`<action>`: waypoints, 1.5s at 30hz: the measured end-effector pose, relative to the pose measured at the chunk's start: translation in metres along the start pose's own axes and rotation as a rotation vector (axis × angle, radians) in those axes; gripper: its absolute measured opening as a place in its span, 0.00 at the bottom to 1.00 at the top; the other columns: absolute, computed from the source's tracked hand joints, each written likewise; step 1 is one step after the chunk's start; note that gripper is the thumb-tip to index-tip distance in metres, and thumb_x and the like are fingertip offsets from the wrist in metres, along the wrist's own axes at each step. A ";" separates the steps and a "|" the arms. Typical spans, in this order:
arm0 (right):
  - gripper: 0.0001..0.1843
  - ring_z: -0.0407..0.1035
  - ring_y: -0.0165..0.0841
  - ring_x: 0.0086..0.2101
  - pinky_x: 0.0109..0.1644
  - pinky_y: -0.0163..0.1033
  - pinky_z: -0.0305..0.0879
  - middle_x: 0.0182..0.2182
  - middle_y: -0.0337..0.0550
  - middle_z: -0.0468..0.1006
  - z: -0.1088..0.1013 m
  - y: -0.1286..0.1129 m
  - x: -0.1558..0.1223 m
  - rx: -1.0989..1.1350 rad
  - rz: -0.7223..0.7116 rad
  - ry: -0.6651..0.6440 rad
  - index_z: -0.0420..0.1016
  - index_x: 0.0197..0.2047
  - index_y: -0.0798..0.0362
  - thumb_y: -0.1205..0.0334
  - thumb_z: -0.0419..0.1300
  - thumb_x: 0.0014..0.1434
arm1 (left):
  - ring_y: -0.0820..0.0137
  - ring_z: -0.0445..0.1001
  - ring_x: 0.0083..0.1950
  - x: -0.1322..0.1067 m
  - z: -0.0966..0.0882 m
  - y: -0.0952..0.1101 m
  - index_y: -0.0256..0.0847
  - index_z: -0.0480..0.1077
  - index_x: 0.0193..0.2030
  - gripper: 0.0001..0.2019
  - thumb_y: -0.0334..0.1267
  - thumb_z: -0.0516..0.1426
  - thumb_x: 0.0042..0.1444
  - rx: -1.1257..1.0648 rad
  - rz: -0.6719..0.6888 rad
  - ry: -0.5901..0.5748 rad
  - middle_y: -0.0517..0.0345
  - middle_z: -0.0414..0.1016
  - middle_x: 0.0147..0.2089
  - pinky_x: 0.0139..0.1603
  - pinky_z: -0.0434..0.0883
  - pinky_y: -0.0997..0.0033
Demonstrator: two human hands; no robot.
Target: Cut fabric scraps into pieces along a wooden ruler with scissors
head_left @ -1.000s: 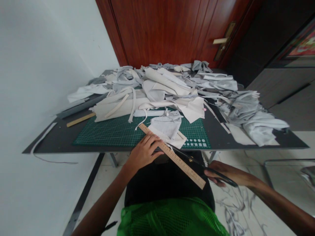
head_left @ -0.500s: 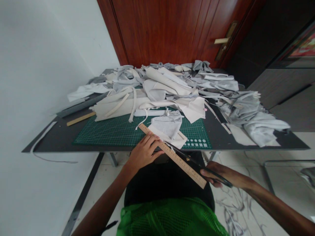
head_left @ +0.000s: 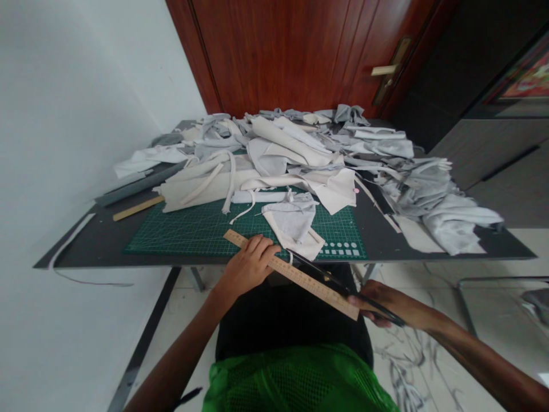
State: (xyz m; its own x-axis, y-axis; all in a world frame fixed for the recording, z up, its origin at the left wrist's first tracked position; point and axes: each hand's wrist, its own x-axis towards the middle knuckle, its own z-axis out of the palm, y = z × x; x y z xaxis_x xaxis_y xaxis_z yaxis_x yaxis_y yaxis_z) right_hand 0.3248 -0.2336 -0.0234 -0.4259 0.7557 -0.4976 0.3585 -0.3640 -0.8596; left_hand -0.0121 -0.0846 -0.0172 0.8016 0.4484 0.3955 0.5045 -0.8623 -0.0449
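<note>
My left hand [head_left: 250, 266] is closed around a wooden ruler [head_left: 315, 288], which slants across the table's front edge and out over my lap. Large black scissors [head_left: 330, 278] are in my right hand [head_left: 380, 303]. Their blades point up and left, and the tips reach the lower edge of a pale fabric piece [head_left: 298, 220]. That piece lies on a green cutting mat [head_left: 189, 234], its grey underside partly folded over. A thin white strip hangs near the scissor tips. How far apart the blades are, I cannot tell.
Heaped grey and cream fabric scraps [head_left: 283, 146] cover the back of the table [head_left: 77, 249]. More scraps [head_left: 454, 214] lie at the right. A wooden strip [head_left: 138, 208] rests left of the mat. A door [head_left: 291, 57] stands behind, and thin offcuts [head_left: 405, 383] litter the floor.
My left hand has shifted slightly left and down with the ruler, whose upper end has moved away from the pale fabric and lies flatter. My right hand and the scissors stay almost in place.
</note>
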 end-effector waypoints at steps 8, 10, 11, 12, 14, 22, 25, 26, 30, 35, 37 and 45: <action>0.36 0.52 0.21 0.14 0.17 0.30 0.42 0.13 0.31 0.60 0.003 0.006 0.000 0.032 0.016 0.000 0.65 0.21 0.54 0.30 0.59 0.63 | 0.58 0.71 0.44 0.001 0.004 -0.006 0.40 0.69 0.37 0.08 0.36 0.56 0.71 0.039 0.103 0.045 0.51 0.73 0.39 0.48 0.70 0.57; 0.36 0.51 0.21 0.14 0.17 0.30 0.41 0.13 0.31 0.59 0.003 0.009 0.000 0.040 0.019 0.003 0.64 0.21 0.53 0.29 0.59 0.62 | 0.59 0.72 0.42 0.004 0.004 -0.007 0.40 0.67 0.36 0.10 0.36 0.55 0.72 0.013 0.107 0.047 0.53 0.73 0.37 0.45 0.68 0.59; 0.36 0.51 0.21 0.14 0.17 0.31 0.40 0.13 0.31 0.58 0.003 0.009 0.000 0.045 0.022 0.003 0.64 0.21 0.53 0.28 0.60 0.61 | 0.60 0.72 0.41 0.006 0.003 -0.007 0.40 0.67 0.36 0.10 0.36 0.54 0.72 -0.003 0.109 0.044 0.54 0.73 0.37 0.44 0.68 0.60; 0.37 0.51 0.21 0.14 0.17 0.31 0.40 0.13 0.30 0.58 0.003 0.009 0.000 0.051 0.023 0.003 0.63 0.20 0.52 0.27 0.60 0.60 | 0.61 0.73 0.41 0.008 0.003 -0.006 0.40 0.68 0.38 0.10 0.36 0.53 0.73 -0.017 0.116 0.040 0.55 0.73 0.37 0.44 0.67 0.61; 0.38 0.50 0.21 0.14 0.17 0.31 0.39 0.12 0.30 0.57 0.005 0.006 0.000 0.071 0.034 -0.001 0.62 0.20 0.52 0.25 0.60 0.58 | 0.63 0.74 0.42 0.012 0.002 -0.004 0.40 0.70 0.42 0.08 0.37 0.53 0.74 -0.027 0.148 0.029 0.56 0.74 0.37 0.44 0.67 0.62; 0.40 0.53 0.22 0.18 0.22 0.32 0.42 0.16 0.31 0.58 0.015 -0.008 -0.005 0.172 0.092 -0.038 0.64 0.23 0.53 0.21 0.59 0.54 | 0.66 0.76 0.44 0.018 0.003 0.002 0.44 0.72 0.56 0.12 0.28 0.55 0.71 0.007 0.266 0.011 0.58 0.77 0.40 0.50 0.68 0.65; 0.40 0.52 0.22 0.18 0.22 0.33 0.40 0.16 0.30 0.57 0.017 -0.007 -0.006 0.182 0.108 -0.049 0.64 0.23 0.53 0.20 0.59 0.54 | 0.65 0.78 0.45 0.019 0.005 0.002 0.42 0.72 0.56 0.09 0.32 0.55 0.72 -0.038 0.215 0.043 0.57 0.78 0.41 0.51 0.68 0.64; 0.40 0.51 0.22 0.18 0.22 0.33 0.40 0.16 0.30 0.57 0.017 -0.007 -0.006 0.187 0.109 -0.051 0.64 0.24 0.53 0.20 0.59 0.54 | 0.64 0.78 0.46 0.021 0.005 0.002 0.41 0.72 0.56 0.09 0.35 0.56 0.72 -0.063 0.176 0.059 0.56 0.79 0.41 0.51 0.68 0.63; 0.39 0.51 0.22 0.19 0.23 0.34 0.39 0.18 0.31 0.58 0.020 -0.007 -0.008 0.196 0.092 -0.050 0.64 0.25 0.53 0.21 0.58 0.56 | 0.61 0.78 0.48 0.027 0.003 0.001 0.37 0.70 0.59 0.14 0.40 0.56 0.72 -0.122 -0.005 0.066 0.52 0.80 0.44 0.50 0.70 0.61; 0.39 0.53 0.22 0.21 0.25 0.35 0.41 0.22 0.33 0.61 0.025 -0.008 -0.008 0.297 0.107 0.001 0.62 0.25 0.53 0.21 0.60 0.54 | 0.62 0.78 0.46 0.028 -0.001 0.001 0.39 0.73 0.48 0.08 0.37 0.54 0.73 -0.169 -0.041 0.035 0.54 0.80 0.42 0.49 0.71 0.61; 0.38 0.53 0.22 0.20 0.25 0.35 0.41 0.21 0.32 0.61 0.027 -0.007 -0.007 0.312 0.095 -0.022 0.63 0.25 0.53 0.22 0.60 0.55 | 0.63 0.77 0.45 0.026 -0.001 0.001 0.40 0.73 0.43 0.08 0.37 0.54 0.73 -0.193 -0.059 0.036 0.56 0.79 0.40 0.49 0.71 0.62; 0.35 0.55 0.20 0.20 0.24 0.34 0.41 0.23 0.32 0.64 0.032 -0.009 0.001 0.379 0.069 -0.011 0.64 0.27 0.54 0.28 0.62 0.59 | 0.66 0.77 0.44 0.028 -0.003 -0.009 0.40 0.73 0.42 0.08 0.34 0.54 0.73 -0.224 0.057 -0.009 0.57 0.78 0.40 0.48 0.71 0.65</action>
State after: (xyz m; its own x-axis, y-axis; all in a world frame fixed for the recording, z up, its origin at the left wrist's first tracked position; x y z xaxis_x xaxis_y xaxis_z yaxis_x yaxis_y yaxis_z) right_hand 0.2953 -0.2473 -0.0200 -0.4209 0.7176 -0.5548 0.0549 -0.5904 -0.8052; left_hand 0.0046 -0.0653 -0.0030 0.8302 0.3986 0.3897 0.3753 -0.9166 0.1381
